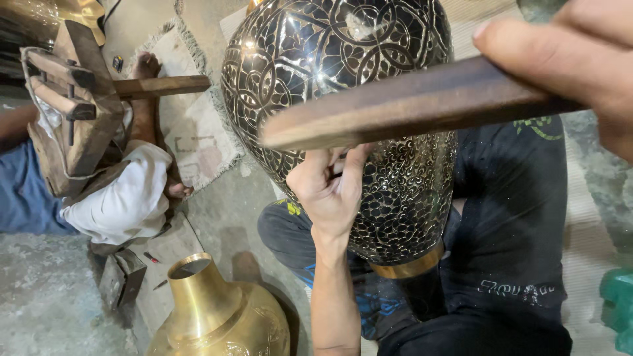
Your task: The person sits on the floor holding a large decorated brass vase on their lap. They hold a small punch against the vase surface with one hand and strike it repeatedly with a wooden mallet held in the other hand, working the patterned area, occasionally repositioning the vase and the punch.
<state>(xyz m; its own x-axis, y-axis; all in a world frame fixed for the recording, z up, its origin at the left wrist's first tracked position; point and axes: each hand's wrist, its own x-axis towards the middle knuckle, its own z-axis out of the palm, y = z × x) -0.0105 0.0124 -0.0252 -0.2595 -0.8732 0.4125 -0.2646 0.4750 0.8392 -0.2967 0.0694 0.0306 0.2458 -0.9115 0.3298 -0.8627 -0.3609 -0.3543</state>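
A large black metal vase (pixel 343 59) with engraved silver circle and leaf patterns lies tilted across my lap, its brass base ring (pixel 409 269) toward me. My left hand (pixel 330 191) is closed against the vase's side, fingers pinched on a small tool that I cannot make out. My right hand (pixel 580 53) grips a dark wooden mallet stick (pixel 409 105), held raised across the vase above my left hand.
A plain brass vase (pixel 211 316) stands at the lower left on the concrete floor. Another person in white trousers (pixel 125 198) sits at the left beside a wooden vice block (pixel 72 112). A small rug (pixel 191 125) lies behind. A green object (pixel 620 310) shows at the right edge.
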